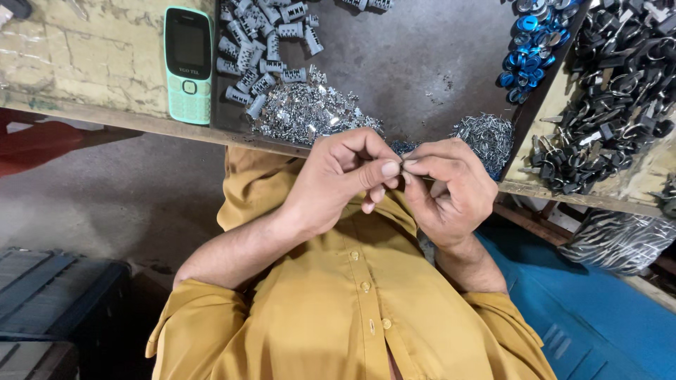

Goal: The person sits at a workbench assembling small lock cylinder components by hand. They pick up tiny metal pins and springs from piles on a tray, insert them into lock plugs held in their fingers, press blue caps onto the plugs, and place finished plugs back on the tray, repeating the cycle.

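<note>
My left hand (pixel 338 179) and my right hand (pixel 451 186) meet fingertip to fingertip just in front of the bench edge, above my mustard-yellow shirt (pixel 352 302). Between the thumbs and forefingers they pinch a tiny silver metal part (pixel 403 162), mostly hidden by the fingers. Right behind the hands, on a dark metal tray (pixel 408 63), lies a heap of small shiny metal bits (pixel 310 112). A second heap of thin silver pins (pixel 486 134) sits just beyond my right hand.
Several grey ribbed lock cylinders (pixel 260 49) lie at the tray's back left. A mint-green push-button phone (pixel 188 63) rests on the worn bench left of the tray. Blue round caps (pixel 535 35) and a mass of black parts with rings (pixel 612 91) fill the right.
</note>
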Demonstrator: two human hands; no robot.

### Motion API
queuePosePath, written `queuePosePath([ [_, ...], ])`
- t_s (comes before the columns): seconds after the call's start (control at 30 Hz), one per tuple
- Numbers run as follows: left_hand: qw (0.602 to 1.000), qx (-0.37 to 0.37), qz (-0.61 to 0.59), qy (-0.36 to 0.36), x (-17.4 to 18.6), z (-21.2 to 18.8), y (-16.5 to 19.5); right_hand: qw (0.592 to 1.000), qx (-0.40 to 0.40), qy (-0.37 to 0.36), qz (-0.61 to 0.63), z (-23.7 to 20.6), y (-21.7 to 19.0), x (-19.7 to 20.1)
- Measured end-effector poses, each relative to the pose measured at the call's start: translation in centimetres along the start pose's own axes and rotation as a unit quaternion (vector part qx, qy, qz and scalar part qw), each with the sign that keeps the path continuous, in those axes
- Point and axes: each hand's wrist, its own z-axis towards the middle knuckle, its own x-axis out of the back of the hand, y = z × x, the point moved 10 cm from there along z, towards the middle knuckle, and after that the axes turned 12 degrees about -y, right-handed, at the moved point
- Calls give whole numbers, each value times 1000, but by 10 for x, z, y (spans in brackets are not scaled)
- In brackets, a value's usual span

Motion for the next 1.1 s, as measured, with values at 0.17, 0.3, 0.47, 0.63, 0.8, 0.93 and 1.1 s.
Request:
queuePosePath([
  [0.17,995,-42,92,19,3,-3,10,1000,-14,-11,13,-5,7,-5],
  [0.3,994,-30,104,10,5,1,8,966,-113,5,234,-18,40,-15],
  [0.47,993,-14,114,4,7,5,5,924,-152,26,351,-28,59,-23],
  [0.63,994,-37,104,-2,5,6,4,933,-168,17,319,-28,60,-22],
  [0.8,990,-63,122,-14,4,6,4,935,-168,11,312,-25,56,-23],
  [0.93,995,-14,95,-9,6,10,-10,932,-175,14,318,-31,59,-22],
  [1.1,994,-20,110,-17,1,15,-11,936,-177,17,304,-33,60,-19],
])
